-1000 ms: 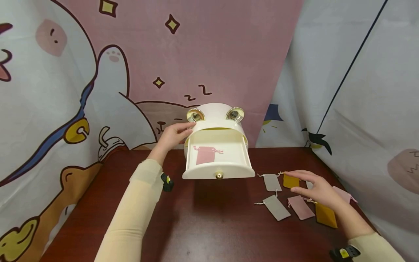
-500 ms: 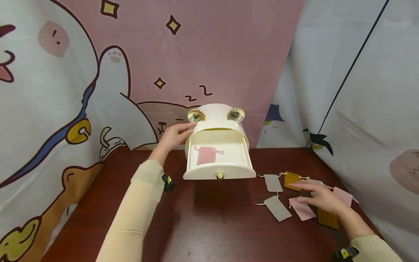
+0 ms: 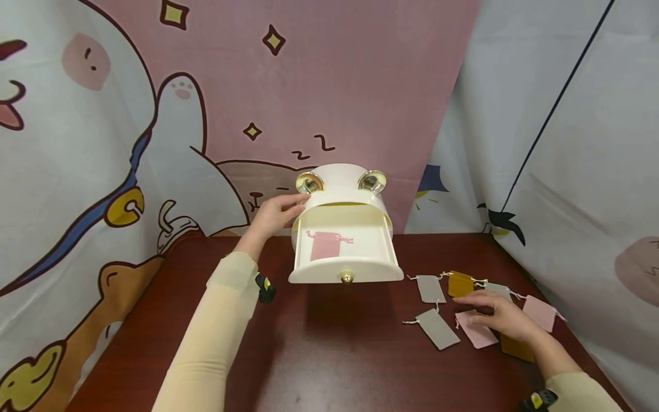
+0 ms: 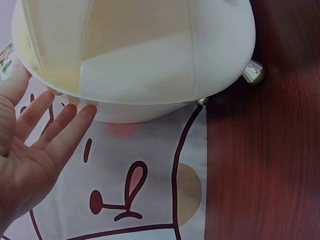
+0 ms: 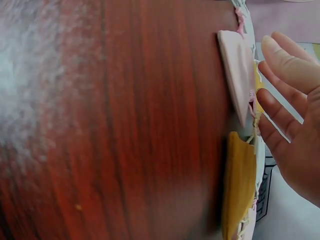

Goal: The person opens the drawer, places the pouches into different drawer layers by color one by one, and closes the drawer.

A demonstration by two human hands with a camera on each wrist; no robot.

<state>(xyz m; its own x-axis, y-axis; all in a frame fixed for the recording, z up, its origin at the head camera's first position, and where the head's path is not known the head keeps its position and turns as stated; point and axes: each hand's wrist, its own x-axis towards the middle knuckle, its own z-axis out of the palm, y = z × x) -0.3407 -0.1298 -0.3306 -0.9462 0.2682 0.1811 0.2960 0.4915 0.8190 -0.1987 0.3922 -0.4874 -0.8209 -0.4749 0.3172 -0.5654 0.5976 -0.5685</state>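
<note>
Fingers [image 3: 481, 298] on the right hand [image 3: 504, 317] are loose and apart, thumb off to the side, nothing pinched, though I can't tell if a fingertip brushes cloth. Compared with a second ago that hand has come back toward the person, so it's now over the near pink pouch [image 3: 480, 336] instead of reaching for the rear mustard pouch [image 3: 460, 282], and the rear grey pouch [image 3: 498, 289] shows more. The near mustard pouch [image 3: 516, 348] is partly under the hand/wrist, and the near grey pouch [image 3: 437, 329] lies flat to its left. None of those look moved.

Further back, the white drawer [image 3: 313, 273] is still pulled out with another pink pouch [image 3: 325, 246] lying inside, left of centre. Left hand [image 3: 273, 220] hasn't budged: fingers spread, tips against the side of the white cabinet [image 3: 340, 183]. Behind it all, same cartoon backdrop [image 3: 370, 86].
</note>
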